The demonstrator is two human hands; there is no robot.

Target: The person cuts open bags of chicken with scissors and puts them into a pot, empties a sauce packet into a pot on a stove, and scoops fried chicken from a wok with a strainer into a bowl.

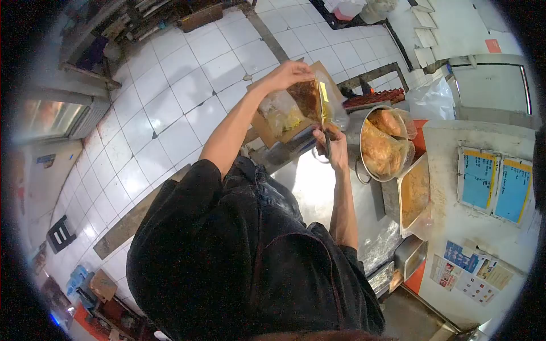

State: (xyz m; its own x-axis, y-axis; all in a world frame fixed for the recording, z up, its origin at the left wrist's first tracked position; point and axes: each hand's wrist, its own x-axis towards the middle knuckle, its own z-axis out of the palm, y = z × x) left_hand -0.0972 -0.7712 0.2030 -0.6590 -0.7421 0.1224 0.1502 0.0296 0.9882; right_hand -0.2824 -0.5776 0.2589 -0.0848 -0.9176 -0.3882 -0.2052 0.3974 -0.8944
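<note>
My left hand (pixel 290 75) pinches the top edge of a clear plastic bag with dark brown contents (pixel 305 98). Just below and to its right, my right hand (pixel 336 149) is closed around the dark handle of a long-bladed tool (pixel 321 111); whether it is a knife or scissors is unclear. The blade points up beside the bag, near a small yellow patch. Under my hands is a cardboard box (pixel 263 129), where another clear bag with yellow-green pieces (pixel 287 118) lies. The lower part of the dark bag is partly hidden.
A round metal pot (pixel 364 133) with bagged orange-brown food stands right of my right hand on the steel table (pixel 310 196). Beyond it are a rectangular tray (pixel 402 196), reddish meat (pixel 375 98) and a white plastic bag (pixel 432 101). Papers hang on the right wall.
</note>
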